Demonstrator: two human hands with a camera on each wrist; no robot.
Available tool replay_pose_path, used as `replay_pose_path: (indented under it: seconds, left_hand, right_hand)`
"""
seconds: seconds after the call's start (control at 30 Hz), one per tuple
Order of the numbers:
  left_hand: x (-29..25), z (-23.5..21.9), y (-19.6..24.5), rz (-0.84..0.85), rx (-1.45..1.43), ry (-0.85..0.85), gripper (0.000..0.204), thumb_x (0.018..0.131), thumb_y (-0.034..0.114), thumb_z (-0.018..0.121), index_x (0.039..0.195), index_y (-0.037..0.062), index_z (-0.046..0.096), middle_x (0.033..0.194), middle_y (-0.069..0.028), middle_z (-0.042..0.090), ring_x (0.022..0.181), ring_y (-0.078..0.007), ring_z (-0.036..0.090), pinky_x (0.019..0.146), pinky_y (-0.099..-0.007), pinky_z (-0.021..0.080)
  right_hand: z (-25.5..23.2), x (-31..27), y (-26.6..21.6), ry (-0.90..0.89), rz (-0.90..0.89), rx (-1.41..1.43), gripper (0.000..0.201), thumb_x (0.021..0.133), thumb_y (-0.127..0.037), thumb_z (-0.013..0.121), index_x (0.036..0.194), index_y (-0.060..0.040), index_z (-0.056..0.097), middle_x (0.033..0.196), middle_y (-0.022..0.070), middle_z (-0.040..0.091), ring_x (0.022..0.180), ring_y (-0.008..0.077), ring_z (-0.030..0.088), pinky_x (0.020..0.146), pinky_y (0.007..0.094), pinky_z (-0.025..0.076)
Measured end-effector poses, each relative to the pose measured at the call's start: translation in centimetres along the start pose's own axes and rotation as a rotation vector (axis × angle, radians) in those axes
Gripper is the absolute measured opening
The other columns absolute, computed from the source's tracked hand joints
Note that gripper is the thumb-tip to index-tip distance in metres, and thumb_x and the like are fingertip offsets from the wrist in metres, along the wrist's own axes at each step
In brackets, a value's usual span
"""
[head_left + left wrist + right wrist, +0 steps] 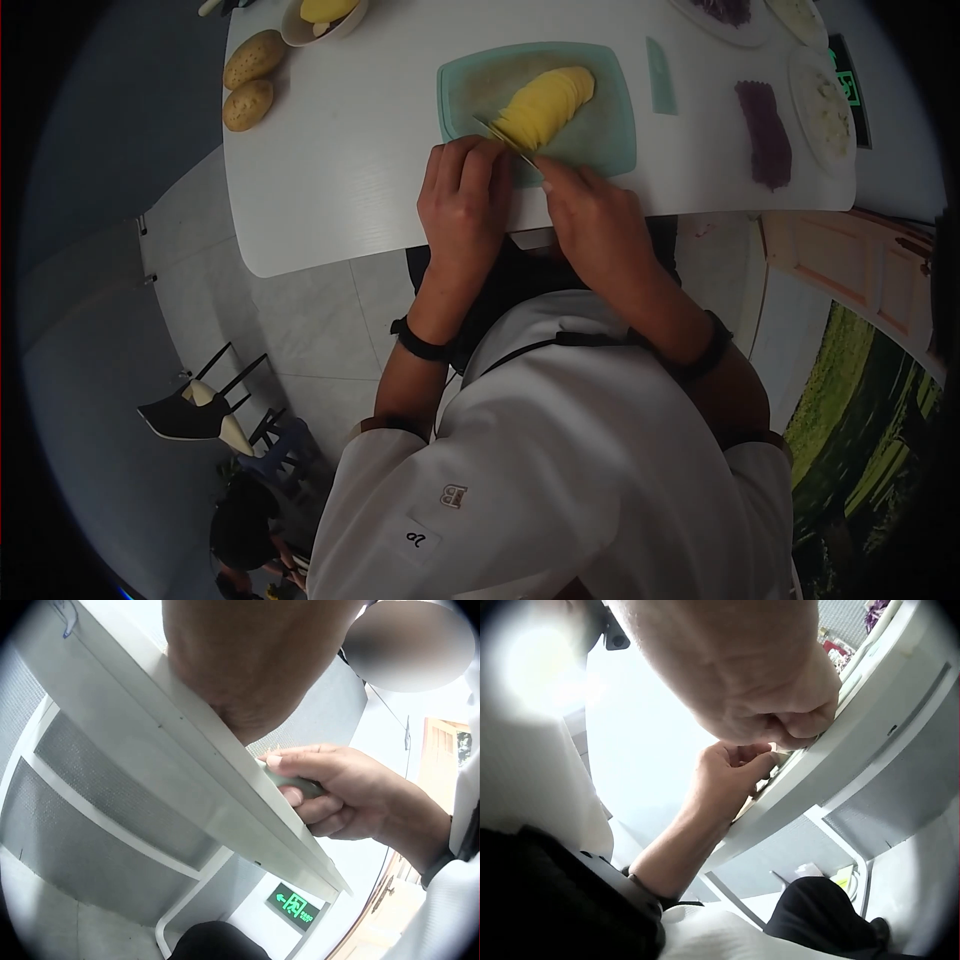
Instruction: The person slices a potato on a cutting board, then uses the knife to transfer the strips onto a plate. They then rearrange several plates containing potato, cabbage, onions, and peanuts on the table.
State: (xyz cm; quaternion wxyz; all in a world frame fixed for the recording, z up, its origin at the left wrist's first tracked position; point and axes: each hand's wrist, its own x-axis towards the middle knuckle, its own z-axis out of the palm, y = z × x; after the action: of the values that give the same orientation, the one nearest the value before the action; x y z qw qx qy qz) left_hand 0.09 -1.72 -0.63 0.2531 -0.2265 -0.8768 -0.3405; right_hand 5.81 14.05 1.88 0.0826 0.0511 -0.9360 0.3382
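Note:
A peeled yellow potato (545, 103), cut into a fan of slices, lies on a teal cutting board (610, 140) on the white table (340, 170). My right hand (590, 215) grips the knife by its grey-green handle (300, 784), and the blade (503, 135) stands at the near end of the slices. My left hand (465, 195) is right beside it, its curled fingers on the potato's near end; what lies under them is hidden. From the wrist views both hands (731, 772) sit at the table's front edge.
Two unpeeled potatoes (250, 80) and a bowl (325, 20) with a peeled one sit at the far left. A teal sheath (660, 75), a purple strip (765, 135) and plates (825, 100) lie to the right. A chair (200, 410) stands on the floor.

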Motion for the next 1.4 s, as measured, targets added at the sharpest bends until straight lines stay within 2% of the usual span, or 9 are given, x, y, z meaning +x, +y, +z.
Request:
replay_pose_path:
  seconds: [0.07, 0.13, 0.23, 0.57, 0.63, 0.87, 1.17, 1.27, 1.4]
  left_hand:
    - [0.1, 0.0, 0.0, -0.005, 0.007, -0.004, 0.026, 0.078, -0.003, 0.079, 0.100, 0.0054, 0.069, 0.098, -0.0072, 0.066, 0.083, -0.0277, 0.064, 0.068, -0.0385, 0.054]
    - [0.1, -0.1, 0.1, 0.005, 0.015, -0.024, 0.027, 0.078, -0.002, 0.078, 0.102, 0.0057, 0.069, 0.098, -0.0074, 0.066, 0.084, -0.0279, 0.064, 0.068, -0.0390, 0.054]
    - [0.1, -0.2, 0.0, -0.006, 0.010, -0.054, 0.028, 0.079, -0.001, 0.078, 0.105, 0.0061, 0.069, 0.099, -0.0077, 0.065, 0.085, -0.0281, 0.064, 0.068, -0.0393, 0.054]
    - [0.3, -0.4, 0.3, 0.033, 0.101, -0.131, 0.029, 0.080, 0.001, 0.079, 0.107, 0.0085, 0.072, 0.102, -0.0074, 0.067, 0.089, -0.0270, 0.065, 0.071, -0.0388, 0.056]
    - [0.4, -0.5, 0.4, 0.035, 0.130, -0.163, 0.029, 0.081, 0.003, 0.078, 0.108, 0.0101, 0.072, 0.104, -0.0064, 0.065, 0.091, -0.0269, 0.065, 0.071, -0.0388, 0.056]
    - [0.9, -0.8, 0.5, 0.034, 0.176, -0.225, 0.031, 0.080, 0.004, 0.078, 0.110, 0.0107, 0.071, 0.103, -0.0060, 0.064, 0.091, -0.0269, 0.064, 0.071, -0.0387, 0.056]
    - [0.4, -0.6, 0.3, 0.080, 0.151, -0.183, 0.038, 0.080, 0.004, 0.080, 0.116, 0.0110, 0.072, 0.101, -0.0070, 0.065, 0.090, -0.0270, 0.065, 0.069, -0.0387, 0.056]
    - [0.3, -0.4, 0.2, 0.091, 0.102, -0.082, 0.037, 0.076, 0.001, 0.078, 0.111, 0.0077, 0.070, 0.101, -0.0083, 0.064, 0.087, -0.0273, 0.064, 0.069, -0.0379, 0.055]
    - [0.0, -0.5, -0.2, 0.049, 0.040, -0.030, 0.030, 0.075, -0.001, 0.079, 0.102, 0.0067, 0.069, 0.101, -0.0076, 0.066, 0.085, -0.0275, 0.064, 0.067, -0.0376, 0.054]
  right_hand:
    - [-0.2, 0.0, -0.1, 0.003, 0.017, 0.031, 0.029, 0.096, -0.010, 0.067, 0.124, -0.0019, 0.066, 0.091, 0.0194, 0.072, 0.071, 0.0390, 0.072, 0.061, 0.0453, 0.060]
    - [-0.6, 0.0, -0.5, -0.070, 0.127, 0.086, 0.031, 0.099, -0.006, 0.060, 0.129, -0.0018, 0.066, 0.106, 0.0235, 0.071, 0.086, 0.0435, 0.071, 0.075, 0.0490, 0.058]
    - [-0.6, -0.2, -0.3, -0.064, 0.126, 0.115, 0.030, 0.100, -0.007, 0.060, 0.129, -0.0016, 0.066, 0.106, 0.0238, 0.071, 0.087, 0.0442, 0.071, 0.075, 0.0494, 0.058]
    - [-0.7, -0.4, -0.1, -0.062, 0.122, 0.118, 0.029, 0.099, -0.007, 0.061, 0.128, -0.0018, 0.066, 0.105, 0.0241, 0.071, 0.085, 0.0439, 0.071, 0.073, 0.0489, 0.058]
    - [-0.2, -0.5, 0.4, 0.016, 0.022, 0.071, 0.028, 0.097, -0.010, 0.067, 0.123, -0.0017, 0.066, 0.091, 0.0193, 0.071, 0.072, 0.0395, 0.071, 0.061, 0.0461, 0.060]
    - [-0.5, -0.5, 0.3, 0.006, 0.025, 0.046, 0.027, 0.097, -0.012, 0.067, 0.123, -0.0032, 0.066, 0.089, 0.0176, 0.071, 0.070, 0.0383, 0.071, 0.060, 0.0452, 0.060]
    - [-0.4, -0.6, 0.4, 0.009, 0.004, 0.036, 0.028, 0.097, -0.013, 0.068, 0.124, -0.0037, 0.066, 0.088, 0.0161, 0.069, 0.069, 0.0371, 0.071, 0.060, 0.0446, 0.060]
    - [-0.6, -0.6, 0.4, 0.025, 0.009, 0.074, 0.029, 0.097, -0.012, 0.068, 0.125, -0.0031, 0.066, 0.088, 0.0162, 0.069, 0.068, 0.0370, 0.070, 0.059, 0.0445, 0.059]
    - [-1.5, -0.9, 0.0, -0.030, 0.070, 0.166, 0.032, 0.100, -0.006, 0.062, 0.131, -0.0027, 0.064, 0.099, 0.0217, 0.069, 0.081, 0.0431, 0.070, 0.067, 0.0489, 0.057]
